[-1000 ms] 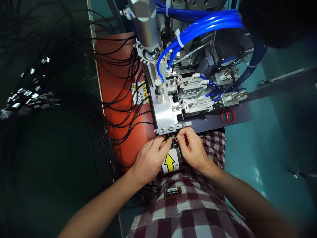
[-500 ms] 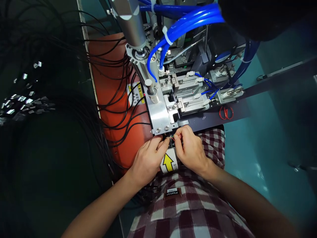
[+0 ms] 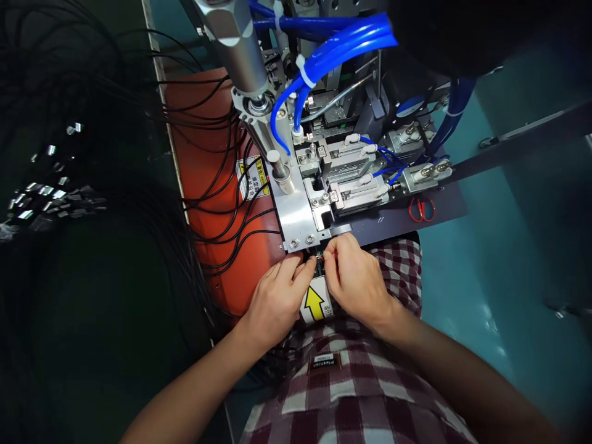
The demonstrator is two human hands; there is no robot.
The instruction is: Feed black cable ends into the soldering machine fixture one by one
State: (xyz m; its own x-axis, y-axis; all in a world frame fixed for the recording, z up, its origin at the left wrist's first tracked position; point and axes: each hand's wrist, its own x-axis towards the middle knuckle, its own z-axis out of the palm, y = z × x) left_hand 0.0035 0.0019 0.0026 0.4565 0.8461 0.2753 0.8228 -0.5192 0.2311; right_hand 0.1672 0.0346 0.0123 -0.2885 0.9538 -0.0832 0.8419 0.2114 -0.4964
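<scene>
My left hand (image 3: 279,297) is closed, thumb and forefinger pressed together at the front edge of the metal machine (image 3: 296,217). What lies under its fingertips is too small to make out. Close beside it, my right hand (image 3: 356,274) pinches thin coloured wires (image 3: 320,256), with a bit of red showing between the two hands. Below the fingertips is a white label with a yellow arrow (image 3: 314,302) pointing toward the machine. The ends of the wires are hidden by the fingers.
Black cables (image 3: 222,185) run across the orange-red surface (image 3: 198,154) at left. Blue air hoses (image 3: 342,46) arch over the machine. Red-handled scissors (image 3: 422,209) lie on the dark plate (image 3: 370,223) at right. Many shiny cable ends (image 3: 41,194) hang at far left.
Both hands stay at the same spot with only slight finger movement. Less of the coloured wires shows between the fingertips. The view has shifted a little.
</scene>
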